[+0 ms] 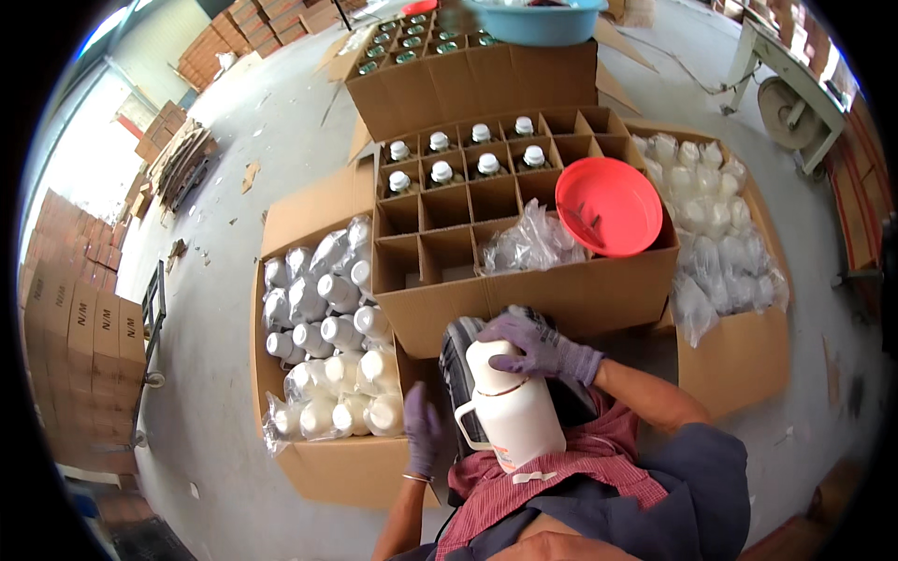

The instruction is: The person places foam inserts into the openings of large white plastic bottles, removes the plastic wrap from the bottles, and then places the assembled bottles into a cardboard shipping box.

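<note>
A white vacuum jug [520,423] with a side handle lies tilted across my lap, its base toward my body. My right hand [543,346], in a purple glove, grips the white cup lid [492,368] at the jug's top; a thin line shows between lid and body. Beside the left carton, my left hand [424,432], gloved too, is held with its fingers stretched out and nothing in it. That left carton [355,460] holds rows of white cups [348,411], many wrapped in clear plastic.
Ahead stands a divided carton [524,301] with several white-capped bottles [487,165], crumpled clear plastic [535,241] and a red bowl [610,208]. Right of it is a carton of plastic-wrapped pieces [720,220]. Farther back, a blue basin [543,23] rests on another carton [468,89].
</note>
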Motion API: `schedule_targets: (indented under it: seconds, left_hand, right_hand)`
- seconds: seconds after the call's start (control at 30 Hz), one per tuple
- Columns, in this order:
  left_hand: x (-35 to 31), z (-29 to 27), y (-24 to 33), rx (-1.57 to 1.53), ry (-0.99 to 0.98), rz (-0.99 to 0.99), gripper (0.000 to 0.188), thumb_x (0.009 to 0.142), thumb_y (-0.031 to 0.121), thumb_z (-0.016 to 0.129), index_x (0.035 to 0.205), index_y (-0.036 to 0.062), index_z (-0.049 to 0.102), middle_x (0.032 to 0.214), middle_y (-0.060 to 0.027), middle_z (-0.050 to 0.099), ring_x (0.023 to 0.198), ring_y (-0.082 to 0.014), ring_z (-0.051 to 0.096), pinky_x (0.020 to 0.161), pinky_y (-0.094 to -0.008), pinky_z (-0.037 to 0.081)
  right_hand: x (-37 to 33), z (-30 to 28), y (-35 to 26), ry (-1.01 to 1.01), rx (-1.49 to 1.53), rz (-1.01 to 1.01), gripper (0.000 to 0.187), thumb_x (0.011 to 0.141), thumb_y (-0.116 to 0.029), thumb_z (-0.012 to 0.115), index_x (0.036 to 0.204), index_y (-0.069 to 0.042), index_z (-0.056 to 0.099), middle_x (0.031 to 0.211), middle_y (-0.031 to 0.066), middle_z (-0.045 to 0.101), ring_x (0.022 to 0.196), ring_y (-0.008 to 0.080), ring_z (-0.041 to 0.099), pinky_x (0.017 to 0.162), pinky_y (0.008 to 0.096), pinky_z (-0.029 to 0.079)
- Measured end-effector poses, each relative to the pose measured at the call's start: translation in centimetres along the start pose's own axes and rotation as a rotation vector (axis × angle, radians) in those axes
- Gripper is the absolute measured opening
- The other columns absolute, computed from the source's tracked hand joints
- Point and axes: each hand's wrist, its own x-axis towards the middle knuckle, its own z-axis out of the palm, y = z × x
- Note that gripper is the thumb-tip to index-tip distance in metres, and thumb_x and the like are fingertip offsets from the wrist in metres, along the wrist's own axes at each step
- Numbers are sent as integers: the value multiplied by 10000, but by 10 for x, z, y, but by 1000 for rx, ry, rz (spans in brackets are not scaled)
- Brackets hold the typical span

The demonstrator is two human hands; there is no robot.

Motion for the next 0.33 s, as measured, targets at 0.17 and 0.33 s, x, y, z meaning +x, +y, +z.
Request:
schedule_targets:
  seconds: [0.17,0.33]
  left_hand:
    - [66,-14,-5,-267,223,-139,368,997,94,427,1332,-47,481,1271,-144,590,1185,-216,548,1029,-327,408]
    - [157,-8,49,-520,79,-27,369,998,115,419,1317,-61,482,1303,-209,553,1229,-281,521,1071,-361,363]
  right_hand:
    - [22,-34,0,315,-191,35,280,836,-235,689,1019,-32,630,1044,169,619,966,329,603,848,387,488]
    - [42,-64,14,782,-596,139,265,819,-250,710,985,-59,631,1002,161,623,902,347,624,817,425,502]
